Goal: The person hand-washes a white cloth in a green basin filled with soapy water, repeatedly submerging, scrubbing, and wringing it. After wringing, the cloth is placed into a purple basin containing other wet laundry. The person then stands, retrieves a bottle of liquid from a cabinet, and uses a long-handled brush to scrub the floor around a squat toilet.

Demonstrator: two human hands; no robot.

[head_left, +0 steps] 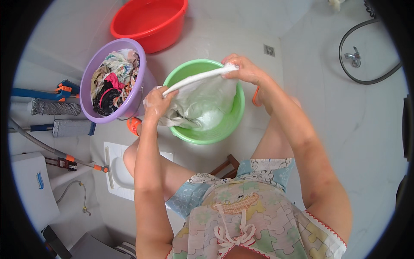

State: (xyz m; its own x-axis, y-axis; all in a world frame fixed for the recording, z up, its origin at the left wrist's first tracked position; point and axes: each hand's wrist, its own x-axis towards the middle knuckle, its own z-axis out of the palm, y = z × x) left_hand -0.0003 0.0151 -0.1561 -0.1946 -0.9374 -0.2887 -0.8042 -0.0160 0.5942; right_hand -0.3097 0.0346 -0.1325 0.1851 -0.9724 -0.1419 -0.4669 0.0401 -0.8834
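Between my two hands a wet white cloth point(202, 93) is stretched by its upper edge, which is bunched into a band. My left hand point(158, 102) is closed on the band's left end, and my right hand point(243, 69) grips the right end, higher up and farther away. Below the band the cloth hangs into a green basin point(239, 113), its lower part resting inside by some whitish water. A greyish fold of it lies over the basin's left rim. What kind of garment or linen it is, I cannot tell.
A purple bucket point(84, 93) heaped with mixed clothes stands left of the basin, a red basin point(151, 41) behind it. Mops point(56, 108) line the left wall. A squat toilet point(123, 175) lies near my left leg. A tap with a hose point(354, 57) is on the right wall.
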